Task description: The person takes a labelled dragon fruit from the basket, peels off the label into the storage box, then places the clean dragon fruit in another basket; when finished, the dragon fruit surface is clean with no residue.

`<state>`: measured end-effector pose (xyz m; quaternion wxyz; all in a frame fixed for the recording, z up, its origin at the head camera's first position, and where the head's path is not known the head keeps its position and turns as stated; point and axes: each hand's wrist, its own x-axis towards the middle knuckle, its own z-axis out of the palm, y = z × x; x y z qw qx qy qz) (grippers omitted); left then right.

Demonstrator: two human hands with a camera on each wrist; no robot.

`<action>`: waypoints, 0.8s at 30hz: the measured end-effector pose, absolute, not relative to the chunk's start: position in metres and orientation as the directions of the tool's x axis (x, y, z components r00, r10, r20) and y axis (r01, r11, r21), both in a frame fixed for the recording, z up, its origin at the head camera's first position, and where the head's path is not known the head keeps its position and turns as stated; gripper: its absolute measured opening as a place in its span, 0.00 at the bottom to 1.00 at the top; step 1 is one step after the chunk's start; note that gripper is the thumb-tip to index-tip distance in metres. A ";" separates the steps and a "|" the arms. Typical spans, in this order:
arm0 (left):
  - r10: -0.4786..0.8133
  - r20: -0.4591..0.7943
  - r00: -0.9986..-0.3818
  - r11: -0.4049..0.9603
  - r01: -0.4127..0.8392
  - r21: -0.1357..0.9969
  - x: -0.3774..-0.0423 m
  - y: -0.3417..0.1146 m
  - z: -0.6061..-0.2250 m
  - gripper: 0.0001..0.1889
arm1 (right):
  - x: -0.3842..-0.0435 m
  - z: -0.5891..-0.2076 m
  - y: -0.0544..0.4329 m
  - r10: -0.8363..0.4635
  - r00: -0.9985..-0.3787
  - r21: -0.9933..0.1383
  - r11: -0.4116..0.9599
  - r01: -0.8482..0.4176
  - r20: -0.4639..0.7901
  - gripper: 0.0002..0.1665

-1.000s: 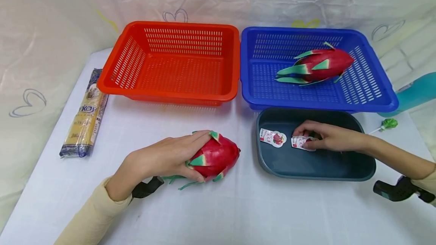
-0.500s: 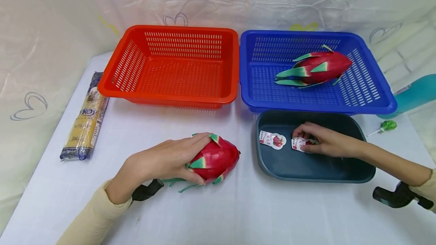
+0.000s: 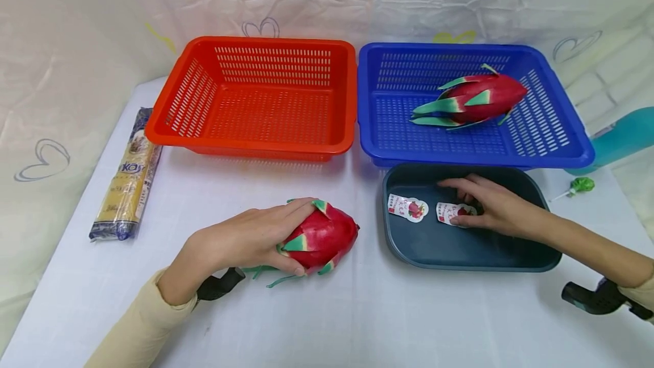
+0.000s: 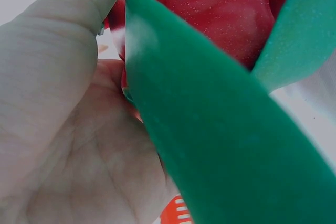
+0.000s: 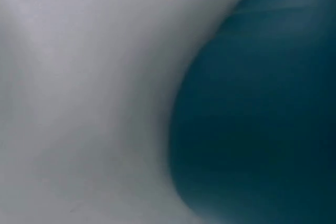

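My left hand [image 3: 250, 238] grips a red dragon fruit [image 3: 329, 237] with green scales, lying on the white cloth. Thumb and fingers lie round its leafy end; in the left wrist view a broad green scale [image 4: 205, 124] covers much of the fruit. Inside a dark blue-green tub [image 3: 475, 257], my right hand [image 3: 503, 203] has its index finger stretched out past a white label [image 3: 449, 212] with a fruit picture. The thumb tip is at that label's edge, and the label lies flat. A second similar label [image 3: 407, 208] is to its left. The right wrist view shows only the tub's side [image 5: 262, 108] and cloth.
A red basket [image 3: 255, 147] and a blue basket [image 3: 475, 161] stand side by side behind; the blue one holds another dragon fruit [image 3: 485, 98]. A yellow pasta-like packet [image 3: 125, 180] lies left. At right are a green-wrapped lollipop [image 3: 581, 185] and a teal bottle [image 3: 623, 138].
My right hand's fingers have spread and lifted away from the label, the index finger straightening toward the tub's back. The label stays in place. My left hand keeps still on the dragon fruit.
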<state>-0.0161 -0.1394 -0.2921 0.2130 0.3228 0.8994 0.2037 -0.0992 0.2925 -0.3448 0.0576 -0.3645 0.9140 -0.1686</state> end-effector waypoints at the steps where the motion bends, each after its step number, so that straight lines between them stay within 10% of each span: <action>1: 0.666 -0.254 -0.701 0.709 0.489 0.508 -0.016 -0.139 -0.292 0.41 | -0.099 -0.342 0.292 -0.685 -0.728 -0.346 0.677 -0.650 0.025 0.38; 16: 0.647 -0.288 -0.706 0.722 0.447 0.527 -0.017 -0.140 -0.292 0.41 | -0.100 -0.306 0.297 -0.719 -0.680 -0.442 0.568 -0.694 0.145 0.33; 24: 0.663 -0.283 -0.694 0.714 0.470 0.519 -0.018 -0.140 -0.293 0.43 | -0.093 -0.291 0.300 -0.627 -0.765 -0.424 0.659 -0.621 0.146 0.29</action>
